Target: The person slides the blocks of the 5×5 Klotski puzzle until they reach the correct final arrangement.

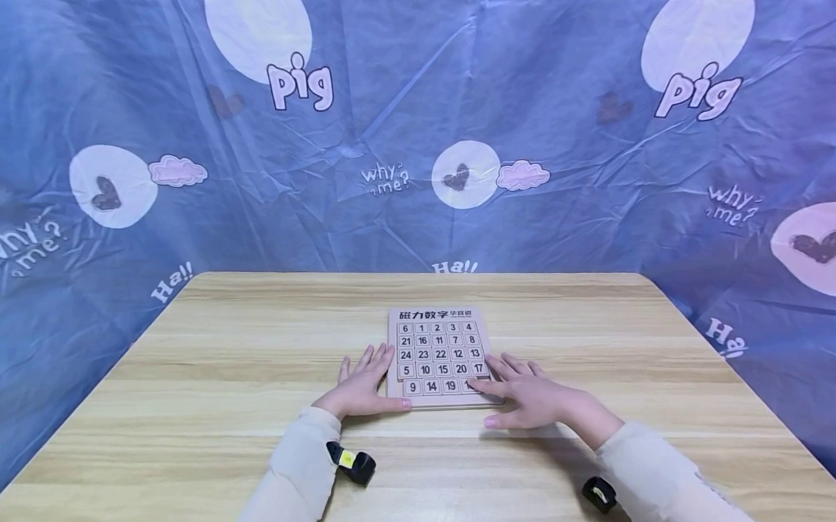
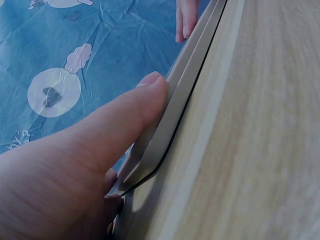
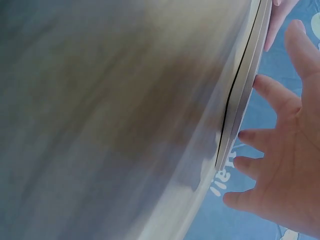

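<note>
A pale sliding number puzzle lies flat on the table, with dark lettering along its far border and rows of numbered tiles. The bottom row sits slightly right of the rows above, with a narrow gap at its left end. My left hand rests along the puzzle's left side, fingers spread, thumb on its near edge at the corner. Over the lower right corner is my right hand; its index finger touches the last bottom-row tile, partly hiding it. The other fingers spread by the right edge.
The wood-grain table extends around the puzzle on all sides. Behind it hangs a blue printed cloth. Dark devices are strapped at the left wrist and the right wrist, over light sleeves.
</note>
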A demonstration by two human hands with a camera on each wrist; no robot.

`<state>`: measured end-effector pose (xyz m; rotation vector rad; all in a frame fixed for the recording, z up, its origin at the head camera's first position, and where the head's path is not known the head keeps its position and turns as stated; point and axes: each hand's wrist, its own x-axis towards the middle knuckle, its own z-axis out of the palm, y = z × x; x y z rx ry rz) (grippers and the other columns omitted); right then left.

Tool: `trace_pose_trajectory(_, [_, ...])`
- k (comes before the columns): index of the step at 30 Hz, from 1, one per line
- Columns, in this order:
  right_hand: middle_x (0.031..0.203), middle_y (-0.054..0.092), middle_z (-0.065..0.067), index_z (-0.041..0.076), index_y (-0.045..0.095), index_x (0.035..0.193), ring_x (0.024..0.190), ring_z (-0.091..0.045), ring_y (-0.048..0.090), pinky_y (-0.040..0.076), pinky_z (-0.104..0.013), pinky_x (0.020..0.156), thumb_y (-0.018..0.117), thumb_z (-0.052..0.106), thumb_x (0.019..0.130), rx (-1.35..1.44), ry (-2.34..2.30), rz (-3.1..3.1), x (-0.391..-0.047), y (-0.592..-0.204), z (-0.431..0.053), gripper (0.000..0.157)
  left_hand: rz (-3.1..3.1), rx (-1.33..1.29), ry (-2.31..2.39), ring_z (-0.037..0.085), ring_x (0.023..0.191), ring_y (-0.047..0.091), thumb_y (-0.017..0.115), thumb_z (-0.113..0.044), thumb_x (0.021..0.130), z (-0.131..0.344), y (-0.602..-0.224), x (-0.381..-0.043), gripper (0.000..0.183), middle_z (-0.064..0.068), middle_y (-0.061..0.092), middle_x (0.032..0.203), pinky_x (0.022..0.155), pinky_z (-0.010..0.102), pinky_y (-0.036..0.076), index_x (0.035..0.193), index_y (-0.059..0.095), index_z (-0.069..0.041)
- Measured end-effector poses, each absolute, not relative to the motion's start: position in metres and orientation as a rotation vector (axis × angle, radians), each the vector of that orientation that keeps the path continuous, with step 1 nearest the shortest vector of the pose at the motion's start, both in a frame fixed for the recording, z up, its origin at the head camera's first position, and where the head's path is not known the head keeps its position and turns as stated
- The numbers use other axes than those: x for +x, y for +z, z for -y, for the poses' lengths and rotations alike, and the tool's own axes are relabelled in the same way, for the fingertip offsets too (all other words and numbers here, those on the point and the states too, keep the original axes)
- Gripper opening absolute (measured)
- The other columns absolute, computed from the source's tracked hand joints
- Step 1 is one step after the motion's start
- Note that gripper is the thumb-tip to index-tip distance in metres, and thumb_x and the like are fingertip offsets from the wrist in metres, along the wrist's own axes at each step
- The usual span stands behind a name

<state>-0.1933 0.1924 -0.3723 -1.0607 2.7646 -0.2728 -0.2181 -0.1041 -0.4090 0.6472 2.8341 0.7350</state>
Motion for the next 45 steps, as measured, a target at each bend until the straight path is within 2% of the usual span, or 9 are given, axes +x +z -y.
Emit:
trace_pose_trajectory(17, [0.138, 0.015, -0.024, 0.021, 0.037, 0.132, 0.122, -0.045, 0.010, 0.009, -0.065, 0.089, 0.047, 0.062, 0.074, -1.017, -0.285, -2.750, -0.193, -0.371, -0.183, 0.072, -2.839, 0.644, 0.714, 0.028, 0.128, -0.002, 0.057, -0.064, 0.065, 0.105, -0.407, -0.218, 0.102, 0.009, 0.007, 0.142, 0.095, 0.052, -0.011, 0.139, 0.013, -0.009])
trace_pose_trajectory(26, [0.137, 0.015, -0.025, 0.017, 0.035, 0.133, 0.122, -0.046, 0.009, 0.008, -0.066, 0.088, 0.051, 0.058, 0.075, -0.955, -0.345, -2.799, -0.198, -0.371, -0.195, 0.073, -2.832, 0.647, 0.713, 0.028, 0.128, -0.001, 0.056, -0.065, 0.065, 0.103, -0.407, -0.217, 0.102, 0.010, 0.007, 0.142, 0.095, 0.052, -0.011, 0.139, 0.013, -0.009])
trace_pose_trajectory(35, [0.137, 0.015, -0.025, 0.013, 0.034, 0.134, 0.122, -0.046, 0.010, 0.008, -0.066, 0.088, 0.051, 0.061, 0.072, -0.871, -0.334, -2.820, -0.203, -0.371, -0.203, 0.079, -2.837, 0.635, 0.708, 0.028, 0.128, -0.001, 0.057, -0.064, 0.065, 0.104, -0.405, -0.217, 0.102, 0.009, 0.007, 0.142, 0.095, 0.052, -0.011, 0.139, 0.013, -0.009])
trace_pose_trajectory(45, [0.137, 0.017, -0.024, 0.016, 0.037, 0.132, 0.122, -0.045, 0.011, 0.009, -0.066, 0.088, 0.051, 0.060, 0.074, -0.862, -0.318, -2.820, -0.202, -0.372, -0.201, 0.074, -2.836, 0.632, 0.705, 0.028, 0.128, -0.001, 0.057, -0.064, 0.065, 0.104, -0.407, -0.217, 0.101, 0.009, 0.007, 0.142, 0.095, 0.052, -0.011, 0.139, 0.013, -0.009])
